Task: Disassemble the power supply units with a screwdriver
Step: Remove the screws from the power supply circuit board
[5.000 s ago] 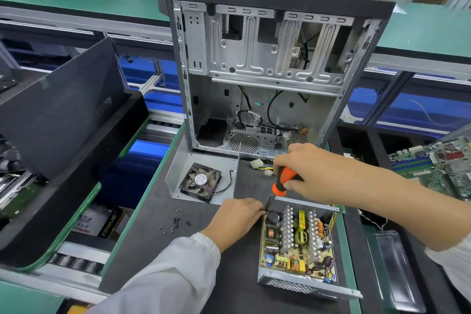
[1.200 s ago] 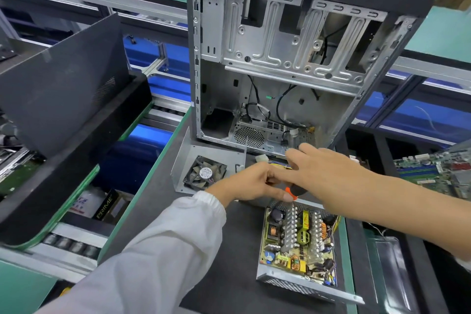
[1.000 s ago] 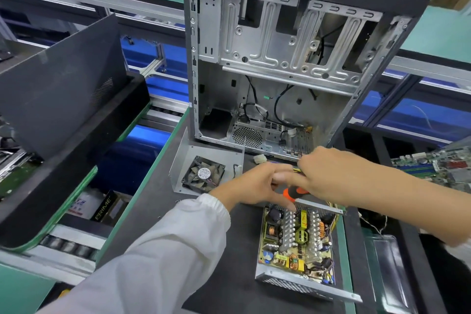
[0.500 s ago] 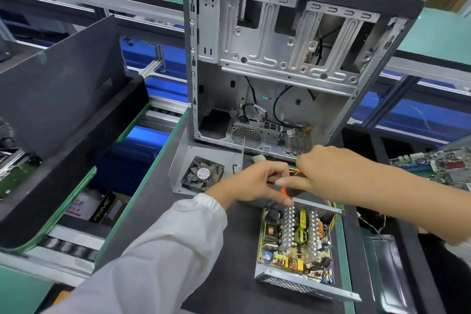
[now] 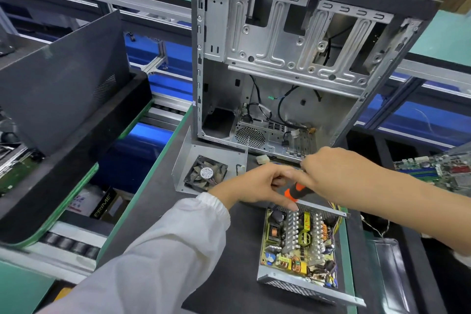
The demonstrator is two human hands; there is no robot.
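Low and right of centre in the frame, the open power supply [image 5: 300, 250] lies on the dark surface [image 5: 158, 201], its lid off and its circuit board, heat sinks and coils showing. Both hands meet just above its far edge. The right hand [image 5: 341, 176] comes in from the right and grasps the screwdriver [image 5: 295, 192] by its orange and black handle; the shaft and tip are hidden. The left hand [image 5: 257, 185], in a white sleeve [image 5: 163, 250], reaches up from the lower left with its fingers stretched out and mostly straight, one fingertip touching the far rim of the power supply beside the handle. It holds nothing that can be seen. Behind the hands, filling the upper centre, stands an emptied computer case [image 5: 293, 58] with loose black cables inside. Left of the hands, a black fan [image 5: 206, 173] sits on a bent metal plate [image 5: 188, 150] at the foot of the case. A small white connector [image 5: 262, 160] lies between the plate and the hands. At the left of the frame a black panel [image 5: 58, 79] leans in a bin over a roller conveyor [image 5: 68, 242]. At the right edge lies a green motherboard [image 5: 438, 171].
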